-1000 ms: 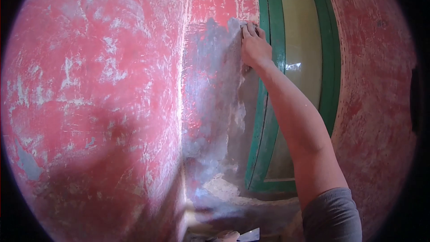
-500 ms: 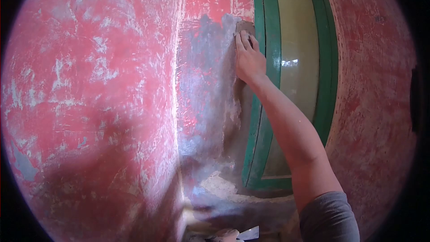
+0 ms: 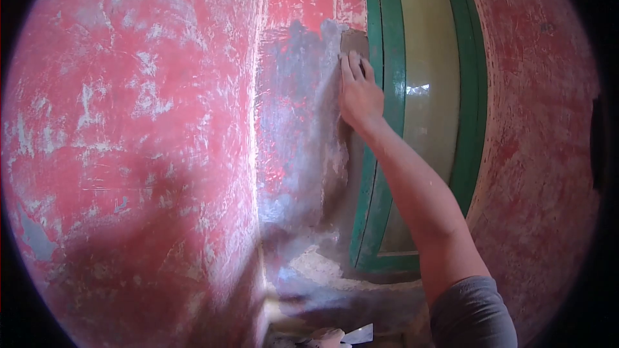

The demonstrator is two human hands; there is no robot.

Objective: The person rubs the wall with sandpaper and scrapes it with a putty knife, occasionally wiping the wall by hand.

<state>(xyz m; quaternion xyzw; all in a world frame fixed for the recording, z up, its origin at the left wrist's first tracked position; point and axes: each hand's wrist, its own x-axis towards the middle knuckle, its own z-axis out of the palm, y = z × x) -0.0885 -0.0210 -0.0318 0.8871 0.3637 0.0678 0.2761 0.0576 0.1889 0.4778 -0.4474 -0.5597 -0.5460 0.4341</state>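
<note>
My right hand [image 3: 361, 93] presses on the narrow wall strip beside the green window frame [image 3: 392, 90]. Its fingers are bent over a flat spreader blade, of which only a dark sliver and a small corner show; most of it is hidden. Above the fingertips lies a smooth patch of wet brownish-grey plaster [image 3: 354, 42]. Grey filler [image 3: 293, 90] covers much of the strip below the red paint. Low at the bottom edge, my left hand [image 3: 327, 337] is closed around a putty knife [image 3: 360, 334]; its pale metal blade points right, and the handle is hidden.
Left of the corner stands a worn pink-red wall [image 3: 129, 122] with white scuffs. Pale glass [image 3: 429, 122] fills the window frame. A rough sill [image 3: 387, 296] with a chipped whitish patch runs beneath it. Another red wall [image 3: 541, 154] rises at the right.
My right hand has slid slightly down the wall strip, baring more of the smooth plaster above its fingers. My left hand and the putty knife have hardly moved.
</note>
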